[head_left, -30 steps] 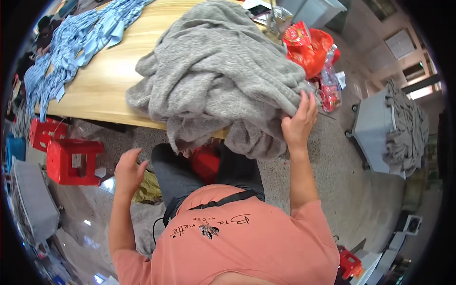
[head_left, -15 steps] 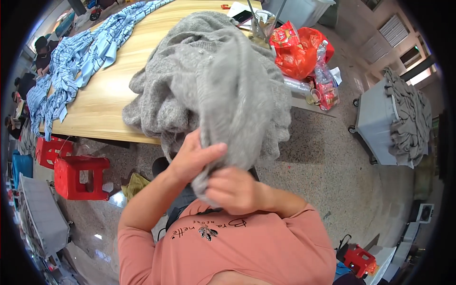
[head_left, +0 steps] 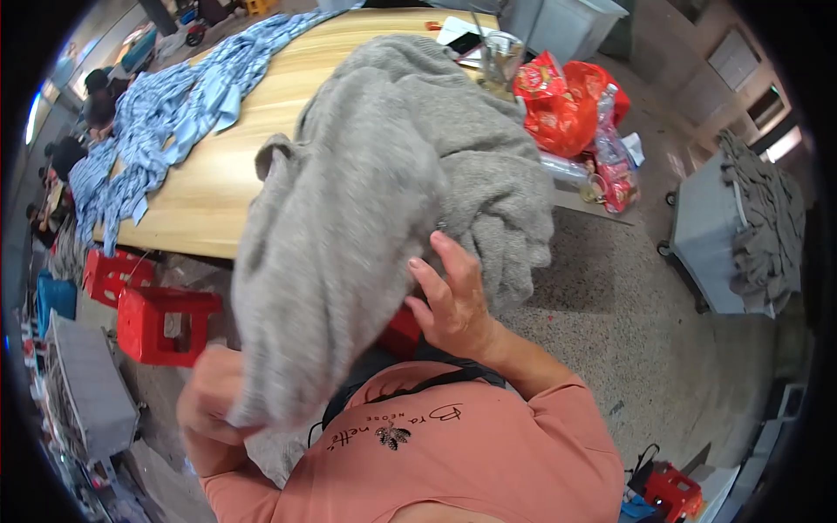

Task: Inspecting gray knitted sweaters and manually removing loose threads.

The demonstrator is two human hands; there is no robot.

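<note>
A grey knit garment (head_left: 336,227) hangs over the near table edge toward my lap, smeared a little by motion. My left hand (head_left: 214,392) is closed on its lower corner, out to the left of my body. Some of those fingers are blurred or behind the cloth. My right hand (head_left: 455,301) is open beside the garment's right edge, with fingers spread and the fingertips close to the cloth; whether they touch it I cannot tell. Behind and to the right lies more grey knitwear (head_left: 488,166), heaped on the table.
The wooden table (head_left: 205,200) also bears blue patterned cloth (head_left: 166,113) at left. A red plastic bag (head_left: 567,109), bottles and a phone (head_left: 465,44) are at the far right. Red stools (head_left: 166,322) stand at left, and a wheeled bin (head_left: 711,231) with grey knitwear at right.
Both hands were together on the garment in front of my chest. My left hand has swung left and down with the cloth, spreading it; my right hand has opened and moved slightly right and up.
</note>
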